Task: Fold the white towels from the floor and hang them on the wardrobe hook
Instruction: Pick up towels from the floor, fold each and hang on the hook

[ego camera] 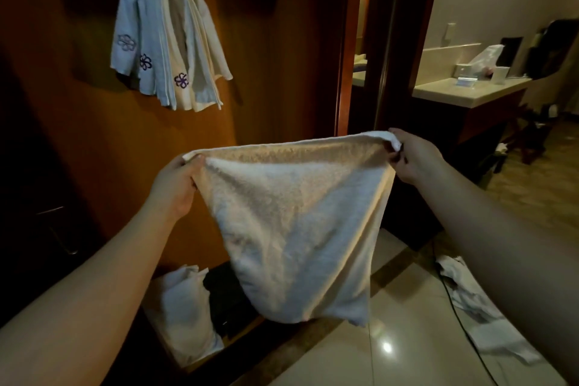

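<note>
Dim, warm light fills the scene, strongest on the wooden wardrobe panel [266, 72] at centre, which glows amber while its left side sinks into near-black shadow. The white towel [294, 229] held up mid-frame is the brightest surface, its nap showing soft creases and grey shading toward the lower folds. Hung towels [166, 37] cast a broad, diffuse shadow to their left. A small round glare spot shines on the glossy floor [387, 347]. The counter [470, 92] at right is pale and slightly soft. Wide-angle distortion bends the door frame and stretches both forearms at the lower corners.
</note>
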{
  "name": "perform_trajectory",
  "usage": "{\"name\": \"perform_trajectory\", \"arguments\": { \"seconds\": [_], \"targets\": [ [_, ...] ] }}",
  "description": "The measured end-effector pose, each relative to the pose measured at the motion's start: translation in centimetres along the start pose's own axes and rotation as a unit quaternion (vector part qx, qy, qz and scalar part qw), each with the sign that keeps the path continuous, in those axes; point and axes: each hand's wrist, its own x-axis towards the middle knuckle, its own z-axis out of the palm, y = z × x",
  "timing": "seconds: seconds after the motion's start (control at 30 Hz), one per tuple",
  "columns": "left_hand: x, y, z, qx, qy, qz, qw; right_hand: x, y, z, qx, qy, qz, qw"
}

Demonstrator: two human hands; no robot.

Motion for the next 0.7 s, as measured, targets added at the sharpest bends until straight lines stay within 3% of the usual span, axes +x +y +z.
{"name": "perform_trajectory", "arguments": {
  "seconds": [0.13,0.17,0.23,0.3,0.37,0.5,0.7],
  "targets": [
    [-0.1,1.0,-0.8,-0.054,-0.018,0.002,0.998,-0.1,1.3,-0.9,0.121,-0.068,0.06,0.989],
    [-0.2,1.1,-0.8,-0.054,-0.014,0.004,0.998,-0.2,1.6,-1.1,0.097,-0.094,0.052,0.99],
    [-0.3,1.3,-0.8,-0.047,-0.014,0.006,0.999,-0.1,2.3,-1.3,-0.053,-0.13,0.013,0.99],
    [-0.4,1.6,-0.9,-0.042,-0.014,0.005,0.999,0.0,3.1,-1.3,-0.244,-0.106,-0.063,0.962],
    [-0.5,1.8,-1.0,-0.034,-0.011,0.005,0.999,0.1,3.4,-1.5,-0.331,-0.061,-0.108,0.935],
    [-0.9,1.8,-1.5,-0.037,0.002,-0.026,0.999,-0.4,3.9,-1.3,-0.385,-0.088,-0.148,0.907],
    [-3.0,0.4,-0.8,-0.08,0.047,-0.163,0.982,-2.2,6.7,-1.1,-0.303,-0.13,-0.048,0.943]
  ]
}}
